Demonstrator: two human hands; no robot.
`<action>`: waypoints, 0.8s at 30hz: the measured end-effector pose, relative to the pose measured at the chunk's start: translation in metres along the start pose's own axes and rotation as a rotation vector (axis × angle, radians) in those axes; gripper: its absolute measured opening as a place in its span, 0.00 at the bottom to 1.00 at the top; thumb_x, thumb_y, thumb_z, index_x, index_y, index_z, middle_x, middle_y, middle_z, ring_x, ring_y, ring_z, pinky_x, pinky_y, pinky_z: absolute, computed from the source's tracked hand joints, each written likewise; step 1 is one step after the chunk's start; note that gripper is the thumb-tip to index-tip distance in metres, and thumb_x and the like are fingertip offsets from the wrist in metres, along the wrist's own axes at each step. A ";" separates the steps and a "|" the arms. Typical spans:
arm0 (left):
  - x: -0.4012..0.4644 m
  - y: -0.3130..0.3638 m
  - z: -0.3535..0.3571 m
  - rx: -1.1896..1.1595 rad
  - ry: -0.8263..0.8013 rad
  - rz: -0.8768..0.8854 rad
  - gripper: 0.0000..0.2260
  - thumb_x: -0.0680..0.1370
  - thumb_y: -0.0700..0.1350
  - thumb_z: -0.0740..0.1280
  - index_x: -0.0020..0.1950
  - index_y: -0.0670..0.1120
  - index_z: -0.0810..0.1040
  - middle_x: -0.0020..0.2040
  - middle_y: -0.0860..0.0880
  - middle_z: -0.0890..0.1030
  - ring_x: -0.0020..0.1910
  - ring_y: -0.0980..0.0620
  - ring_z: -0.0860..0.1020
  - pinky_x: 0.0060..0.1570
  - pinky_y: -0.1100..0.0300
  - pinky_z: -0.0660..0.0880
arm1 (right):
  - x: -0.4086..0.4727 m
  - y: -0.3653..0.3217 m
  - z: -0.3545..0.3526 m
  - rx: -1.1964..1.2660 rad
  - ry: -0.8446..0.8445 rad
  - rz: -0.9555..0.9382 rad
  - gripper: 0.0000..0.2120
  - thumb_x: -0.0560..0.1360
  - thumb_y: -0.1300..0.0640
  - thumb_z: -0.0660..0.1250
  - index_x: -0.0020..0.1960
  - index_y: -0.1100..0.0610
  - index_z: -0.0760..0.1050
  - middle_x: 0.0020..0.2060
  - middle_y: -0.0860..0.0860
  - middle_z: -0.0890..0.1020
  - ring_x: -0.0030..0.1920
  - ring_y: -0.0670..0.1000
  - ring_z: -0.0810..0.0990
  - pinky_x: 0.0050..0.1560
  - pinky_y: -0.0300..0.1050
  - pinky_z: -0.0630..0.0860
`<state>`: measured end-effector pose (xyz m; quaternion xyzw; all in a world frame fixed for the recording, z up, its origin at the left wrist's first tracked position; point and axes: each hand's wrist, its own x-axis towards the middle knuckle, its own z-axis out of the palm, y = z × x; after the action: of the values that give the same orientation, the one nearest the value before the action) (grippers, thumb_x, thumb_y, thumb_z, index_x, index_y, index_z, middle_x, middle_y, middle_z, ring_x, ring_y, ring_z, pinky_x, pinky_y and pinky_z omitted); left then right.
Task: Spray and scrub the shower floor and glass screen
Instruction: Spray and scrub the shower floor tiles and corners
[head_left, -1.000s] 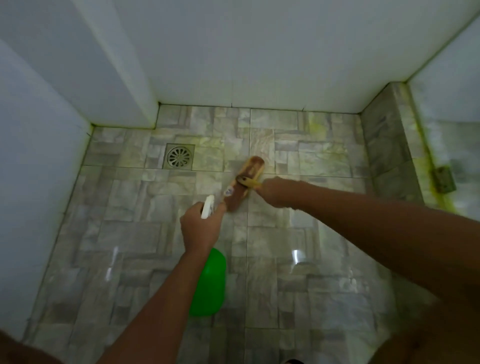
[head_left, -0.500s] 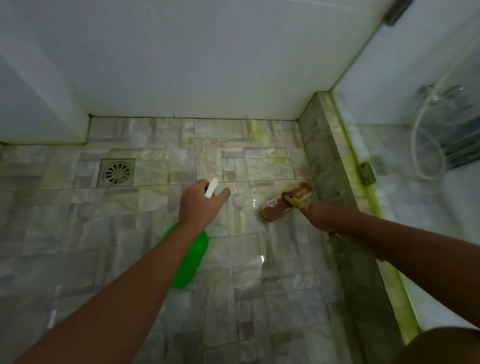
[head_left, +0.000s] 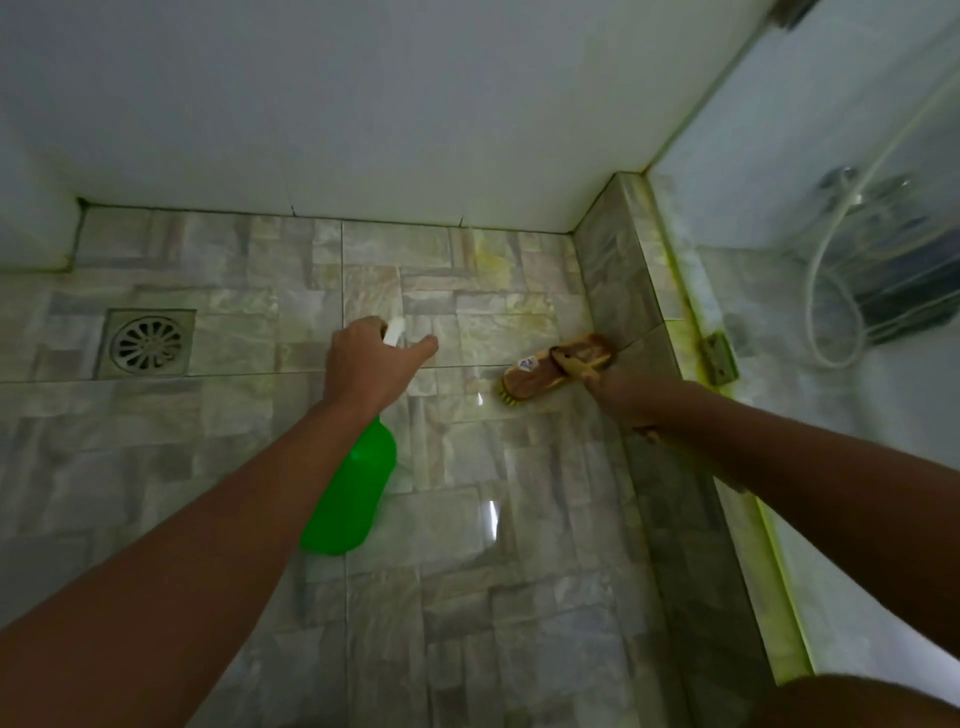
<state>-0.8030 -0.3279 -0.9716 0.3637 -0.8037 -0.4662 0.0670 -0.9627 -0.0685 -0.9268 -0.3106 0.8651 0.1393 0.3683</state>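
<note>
The shower floor (head_left: 467, 571) spreads under both my arms, tiled in grey and beige stone, wet and shining, with a white wall beyond my hands. To the right of my right hand stands the glass screen (head_left: 857, 260) on a tiled kerb (head_left: 649, 467) with yellow-green staining along its base. My left arm reaches forward across the floor; my left hand (head_left: 363, 369) grips the white trigger head of a green spray bottle (head_left: 353, 493), forefinger stretched forward, the bottle's body hanging back beneath my wrist. I cannot tell how much liquid it holds. My right arm comes in from the right, and my right hand (head_left: 618, 395) clasps the handle of a wooden scrub brush (head_left: 550, 369), whose bristles touch the floor just beside the kerb. Left of my left hand sits a round metal drain (head_left: 148, 343).
</note>
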 end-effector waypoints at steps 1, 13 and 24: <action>0.005 0.004 0.001 0.005 -0.009 0.007 0.25 0.73 0.59 0.78 0.32 0.46 0.68 0.31 0.49 0.72 0.30 0.51 0.71 0.29 0.57 0.62 | 0.007 0.002 -0.004 0.000 0.012 0.026 0.34 0.82 0.64 0.51 0.79 0.45 0.36 0.57 0.69 0.76 0.35 0.57 0.79 0.38 0.49 0.77; 0.052 0.039 0.006 -0.008 0.030 0.130 0.25 0.72 0.60 0.78 0.31 0.47 0.68 0.31 0.50 0.71 0.32 0.50 0.71 0.35 0.56 0.64 | 0.070 0.001 -0.057 -0.051 0.082 0.060 0.27 0.84 0.56 0.51 0.79 0.41 0.44 0.47 0.63 0.72 0.45 0.62 0.81 0.43 0.52 0.80; 0.041 0.004 -0.033 -0.094 0.081 -0.074 0.27 0.69 0.59 0.81 0.47 0.35 0.84 0.45 0.38 0.86 0.42 0.40 0.86 0.37 0.42 0.85 | 0.118 -0.076 -0.135 -0.055 0.157 -0.012 0.25 0.81 0.36 0.46 0.55 0.55 0.70 0.33 0.60 0.77 0.23 0.54 0.73 0.24 0.43 0.73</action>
<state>-0.8201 -0.3758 -0.9593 0.4082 -0.7635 -0.4906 0.0990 -1.0510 -0.2415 -0.9201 -0.3356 0.8853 0.1361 0.2916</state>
